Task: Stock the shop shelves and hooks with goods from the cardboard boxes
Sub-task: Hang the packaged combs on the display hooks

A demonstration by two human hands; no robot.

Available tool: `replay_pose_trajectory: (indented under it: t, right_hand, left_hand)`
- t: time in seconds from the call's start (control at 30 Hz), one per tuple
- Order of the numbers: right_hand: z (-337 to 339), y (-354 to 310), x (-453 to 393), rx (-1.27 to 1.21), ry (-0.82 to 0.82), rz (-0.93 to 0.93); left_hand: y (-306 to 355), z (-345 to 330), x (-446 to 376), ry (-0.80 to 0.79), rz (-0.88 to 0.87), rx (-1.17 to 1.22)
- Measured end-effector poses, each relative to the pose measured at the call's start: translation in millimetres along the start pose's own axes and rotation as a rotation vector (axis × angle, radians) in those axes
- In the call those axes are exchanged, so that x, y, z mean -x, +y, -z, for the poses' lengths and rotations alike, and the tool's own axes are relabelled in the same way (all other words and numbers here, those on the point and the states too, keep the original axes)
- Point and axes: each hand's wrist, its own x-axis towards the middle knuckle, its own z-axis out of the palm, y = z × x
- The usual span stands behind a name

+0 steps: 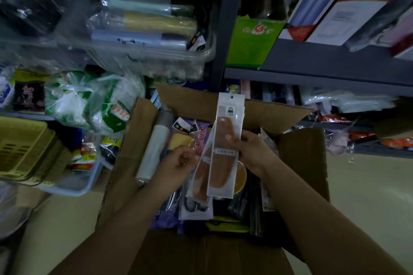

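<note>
An open cardboard box (143,140) stands on the floor below me, packed with mixed packets. Above it my right hand (248,147) grips a long white packet (225,131) holding a brown insole-shaped item, upright, hang hole at the top. A second similar packet (201,176) sits just behind and left of it. My left hand (178,163) has its fingers curled, pinching the left edge of that second packet. A pale rolled item (154,149) lies along the box's left side.
Grey metal shelves (312,60) carry boxed goods at the upper right. Clear bins of rolled goods (145,18) sit at the upper left. Green-and-white bags (93,100) and a yellow basket (24,149) stand on the left. Pale floor (368,196) lies right of the box.
</note>
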Motion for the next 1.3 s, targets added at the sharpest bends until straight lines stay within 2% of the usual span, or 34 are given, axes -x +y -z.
replay_pose_trajectory:
  t: [0.1,0.27,0.37,0.53,0.57,0.7,0.87,1.13,1.3]
  right_hand:
    - [1,-14,13,-0.010,0.029,0.077]
    - [-9,-37,38,-0.029,0.017,0.191]
    - [-17,-59,55,0.038,0.010,0.316]
    - [-33,-117,86,0.242,-0.014,0.532]
    - [-38,-131,92,0.275,-0.033,0.578]
    - [-69,-184,114,0.253,-0.134,0.700]
    - [-118,-236,135,0.207,-0.091,0.871]
    - [-176,-314,167,0.186,0.173,1.153]
    - [-181,-326,177,0.161,0.271,1.172]
  left_hand:
    - [20,-10,12,-0.138,0.079,0.235]
    - [43,-7,25,-0.156,0.138,0.337]
    - [60,4,40,-0.079,0.083,0.379]
    - [101,52,65,0.214,-0.165,0.421]
    - [109,64,66,0.254,-0.165,0.458]
    - [152,109,63,0.318,-0.226,0.584]
    - [201,165,43,0.298,-0.376,0.552]
    - [269,246,27,0.154,-0.582,0.354]
    - [259,243,39,0.046,-0.513,0.329]
